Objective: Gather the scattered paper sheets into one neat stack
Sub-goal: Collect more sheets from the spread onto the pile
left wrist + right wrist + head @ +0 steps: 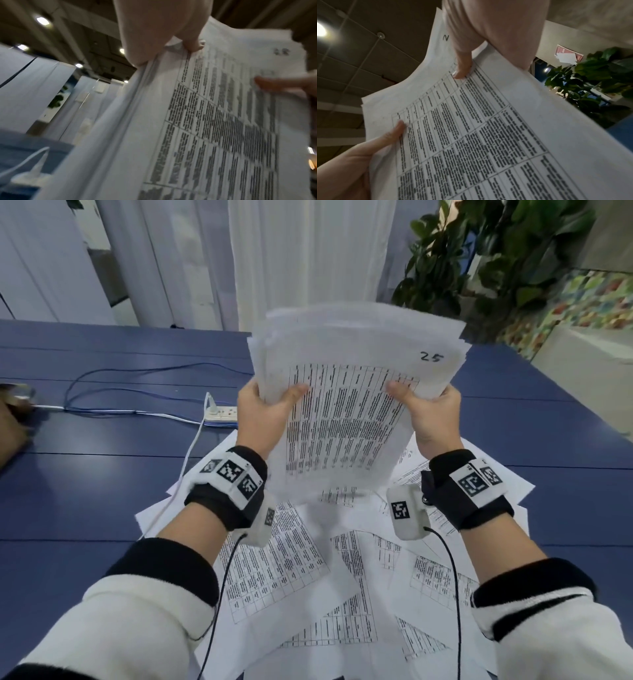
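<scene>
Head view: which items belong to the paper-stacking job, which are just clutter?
Job:
- held stack, gripped by left hand and right hand
- loose sheets on the blue table

Clutter:
- power strip
- blue cable
- potted plant

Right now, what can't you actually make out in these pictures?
- Printed text on the held stack: too small in the head view, blurred in both wrist views.
- Fingers behind the stack: hidden by the paper; only thumbs show.
- Loose sheets underneath: partly covered by arms and stack.
- Object at the table's left edge: cut off.
</scene>
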A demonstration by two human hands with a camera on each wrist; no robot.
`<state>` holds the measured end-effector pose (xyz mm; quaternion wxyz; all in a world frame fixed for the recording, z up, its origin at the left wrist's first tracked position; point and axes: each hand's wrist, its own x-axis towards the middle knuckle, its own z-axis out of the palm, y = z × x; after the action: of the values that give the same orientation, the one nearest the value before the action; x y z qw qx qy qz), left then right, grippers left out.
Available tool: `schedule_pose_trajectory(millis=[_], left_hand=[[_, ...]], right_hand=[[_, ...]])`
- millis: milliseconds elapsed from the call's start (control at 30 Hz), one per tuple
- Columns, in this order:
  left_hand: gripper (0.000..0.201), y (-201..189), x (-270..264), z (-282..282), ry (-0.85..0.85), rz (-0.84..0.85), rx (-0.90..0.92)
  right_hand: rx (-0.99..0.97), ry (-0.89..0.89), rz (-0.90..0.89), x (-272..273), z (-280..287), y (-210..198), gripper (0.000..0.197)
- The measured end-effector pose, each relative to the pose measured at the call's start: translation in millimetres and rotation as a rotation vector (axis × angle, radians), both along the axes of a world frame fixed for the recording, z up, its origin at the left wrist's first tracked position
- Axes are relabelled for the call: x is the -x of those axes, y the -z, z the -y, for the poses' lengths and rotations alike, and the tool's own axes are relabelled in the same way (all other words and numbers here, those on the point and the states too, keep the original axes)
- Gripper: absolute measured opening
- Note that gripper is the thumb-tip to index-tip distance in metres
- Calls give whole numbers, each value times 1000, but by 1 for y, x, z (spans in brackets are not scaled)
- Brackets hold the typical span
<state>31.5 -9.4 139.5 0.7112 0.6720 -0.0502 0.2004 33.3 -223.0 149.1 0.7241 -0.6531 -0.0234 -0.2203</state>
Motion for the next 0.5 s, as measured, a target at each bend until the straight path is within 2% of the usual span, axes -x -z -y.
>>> schedule_pose_trajectory(millis=[133, 267, 433, 500], left_hand=[[40, -13, -3, -8, 32, 69, 67], [40, -14, 0, -7, 23, 50, 124], [41, -15, 0, -5, 14, 46, 115], [42, -14, 0, -8, 10, 35, 110]], right_hand=[[57, -5, 42, 4, 1, -11, 30], [95, -24, 125, 7, -10, -26, 29], [139, 71, 203, 2, -23, -38, 4], [108, 88, 182, 2, -22, -39, 4]])
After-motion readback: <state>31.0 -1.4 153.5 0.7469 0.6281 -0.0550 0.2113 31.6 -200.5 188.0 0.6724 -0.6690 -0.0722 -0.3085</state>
